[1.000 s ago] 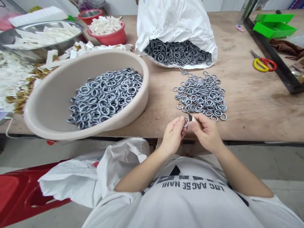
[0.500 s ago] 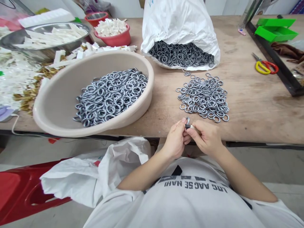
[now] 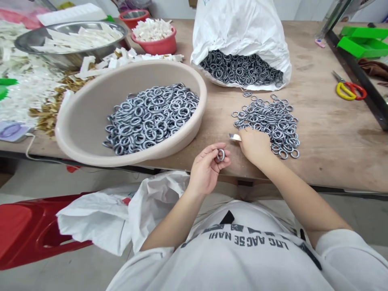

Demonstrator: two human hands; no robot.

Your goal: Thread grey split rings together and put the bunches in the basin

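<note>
My left hand [image 3: 207, 167] is raised above the table's near edge, its fingertips pinching a grey metal ring [image 3: 221, 155]. My right hand [image 3: 254, 147] rests on the near side of a flat pile of grey metal rings [image 3: 271, 123]. A small white strip with a metal tip [image 3: 235, 137] sticks out from under its fingers. More rings lie heaped in a beige plastic basin [image 3: 202, 97] to the left, and others spill from a white sack [image 3: 242, 24] at the back.
A steel bowl [image 3: 30, 38] and a red bowl [image 3: 154, 46] hold white pieces at the back left, with loose white and gold scraps beside them. Yellow-and-red scissors [image 3: 348, 91] and a green box [image 3: 363, 44] lie right. A red stool [image 3: 30, 230] and white plastic bag [image 3: 100, 214] sit below the table.
My hands have separated. The right hand has moved forward and right onto the ring pile with the strip. The left hand keeps a ring, now held alone.
</note>
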